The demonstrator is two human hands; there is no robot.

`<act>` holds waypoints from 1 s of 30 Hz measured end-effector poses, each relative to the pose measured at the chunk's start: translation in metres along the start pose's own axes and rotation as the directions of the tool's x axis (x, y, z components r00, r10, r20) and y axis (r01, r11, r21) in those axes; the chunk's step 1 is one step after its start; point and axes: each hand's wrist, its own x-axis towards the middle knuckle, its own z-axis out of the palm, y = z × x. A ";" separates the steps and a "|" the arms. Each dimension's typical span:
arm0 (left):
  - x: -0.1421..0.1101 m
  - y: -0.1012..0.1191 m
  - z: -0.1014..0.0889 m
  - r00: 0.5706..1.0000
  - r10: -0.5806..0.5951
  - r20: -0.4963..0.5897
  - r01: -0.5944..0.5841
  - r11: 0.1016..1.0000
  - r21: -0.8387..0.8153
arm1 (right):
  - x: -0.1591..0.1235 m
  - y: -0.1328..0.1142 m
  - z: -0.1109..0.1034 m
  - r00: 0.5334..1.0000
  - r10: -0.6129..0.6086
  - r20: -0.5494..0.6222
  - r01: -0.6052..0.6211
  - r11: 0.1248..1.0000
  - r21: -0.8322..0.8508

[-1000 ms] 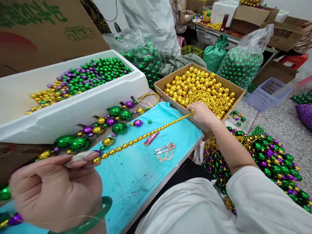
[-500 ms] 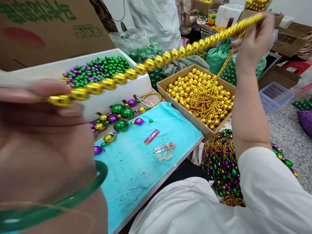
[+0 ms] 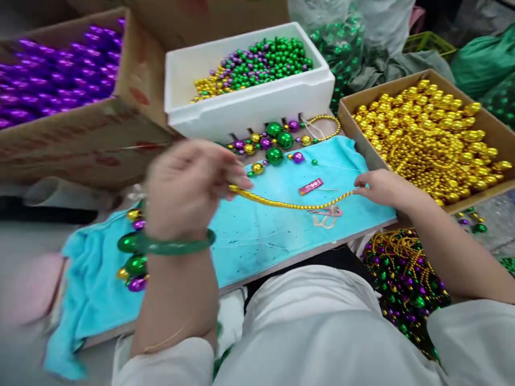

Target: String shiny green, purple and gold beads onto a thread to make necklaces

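Note:
A string of small gold beads sags in a shallow curve between my two hands, just above a turquoise cloth. Its left end is pinched in the fingers of my left hand, which is blurred and has a green bangle at the wrist. At the other end, my right hand grips the string between thumb and fingertips. Below the string lie pink-handled thread snips, partly covered by it, and a small red packet. Farther back is a strand of green, purple and gold beads.
Behind the cloth stands a white foam box of mixed beads. A carton of gold beads is at the right, another carton of purple beads at the left. Finished-looking bead strands are heaped below the table's right edge.
Both hands have come down from a high, wide stretch, and the gold string now hangs slack over the cloth. The view has turned left, bringing in the purple beads.

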 end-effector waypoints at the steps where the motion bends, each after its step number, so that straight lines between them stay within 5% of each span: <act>1: -0.001 -0.006 0.005 0.995 -0.021 0.099 0.023 1.000 -0.022 | 0.005 -0.010 0.006 1.000 -0.011 -0.006 0.011 1.000 0.028; 5: 0.003 -0.030 0.027 0.877 -0.191 0.440 0.166 0.981 0.097 | 0.021 -0.067 0.011 0.955 -0.222 -0.199 0.285 0.874 0.393; 10: 0.012 -0.046 0.045 0.822 -0.242 0.516 0.182 0.969 0.165 | 0.038 -0.126 0.024 0.831 -0.421 -0.363 0.556 0.653 0.515; 14: 0.013 -0.054 0.046 0.807 -0.275 0.523 0.258 0.960 0.106 | 0.047 -0.133 0.038 0.888 -0.274 -0.370 0.460 0.536 0.708; 18: 0.012 -0.064 0.043 0.799 -0.259 0.542 0.302 0.953 0.010 | 0.047 -0.123 0.039 0.980 -0.126 -0.154 0.166 0.088 0.982; 21: 0.009 -0.072 0.042 0.807 -0.273 0.523 0.342 0.939 -0.037 | 0.043 -0.108 0.033 0.989 -0.035 -0.144 0.143 -0.037 0.989; 25: 0.004 -0.081 0.042 0.799 -0.313 0.514 0.384 0.923 -0.035 | 0.041 -0.078 0.032 0.975 0.107 -0.193 0.181 0.114 0.977; 28: 0.001 -0.088 0.041 0.816 -0.350 0.460 0.416 0.908 -0.047 | 0.046 -0.054 0.041 0.900 0.311 -0.304 0.092 0.547 0.832; 30: 0.000 -0.091 0.040 0.851 -0.365 0.377 0.424 0.902 -0.085 | 0.049 -0.044 0.049 0.853 0.336 -0.399 -0.088 0.847 0.524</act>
